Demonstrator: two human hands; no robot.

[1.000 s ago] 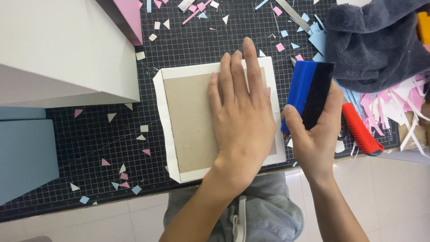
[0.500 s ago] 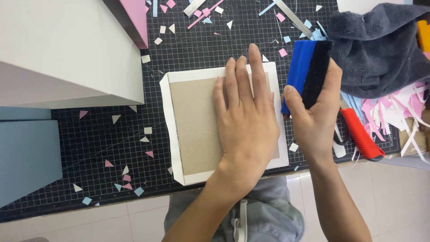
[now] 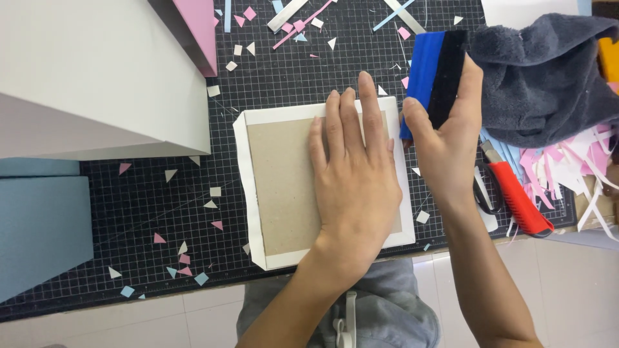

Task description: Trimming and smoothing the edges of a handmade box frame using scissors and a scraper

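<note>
Flatly, left hand lies spread on grey board over white paper; right hand grips blue squeegee, probably touching paper's right edge.

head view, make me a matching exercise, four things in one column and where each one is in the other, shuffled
Things:
1. left hand
2. blue squeegee
3. red utility knife
4. grey towel

Places:
A. bunched at the top right of the cutting mat
B. gripped in the right hand
C. pressed flat on the brown cardboard panel
D. lying on the mat right of the right wrist

Pairs: 1-C, 2-B, 3-D, 4-A
</note>
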